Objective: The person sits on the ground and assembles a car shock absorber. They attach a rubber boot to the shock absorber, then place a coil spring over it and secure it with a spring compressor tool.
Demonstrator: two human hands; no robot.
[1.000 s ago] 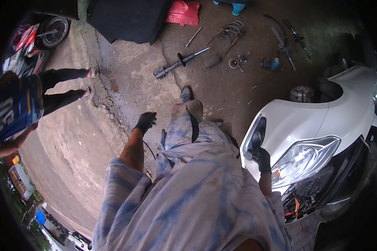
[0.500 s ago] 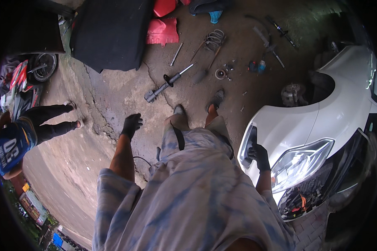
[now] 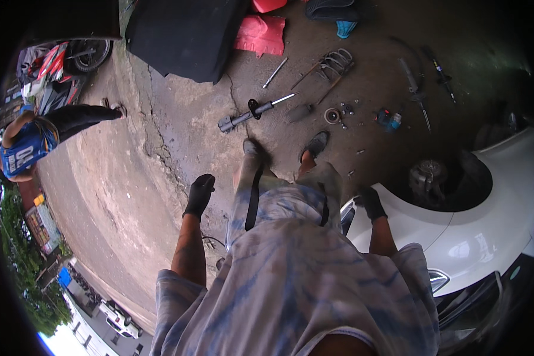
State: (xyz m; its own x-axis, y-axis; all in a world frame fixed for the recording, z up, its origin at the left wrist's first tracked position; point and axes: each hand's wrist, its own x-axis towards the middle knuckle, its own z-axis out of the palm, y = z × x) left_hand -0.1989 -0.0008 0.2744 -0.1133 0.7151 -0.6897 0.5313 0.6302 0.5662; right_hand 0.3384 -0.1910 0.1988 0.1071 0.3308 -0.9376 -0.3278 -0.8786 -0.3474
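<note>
Head view shows the left hand (image 3: 199,194) in a black glove, hanging free over the cracked concrete floor (image 3: 130,178), fingers loosely curled and holding nothing. Ahead lies a grey strut (image 3: 252,111) beside a coil spring (image 3: 336,61). Right hand (image 3: 371,203), also gloved, rests near the white car fender (image 3: 457,237); its grip I cannot tell.

Both feet are now seen stepped closer to the strut (image 3: 252,111) on the ground, which is brought nearer the middle of view. The left hand (image 3: 199,194) is swung further out from the body, and the right hand (image 3: 371,203) is lifted off the fender (image 3: 457,237).
</note>
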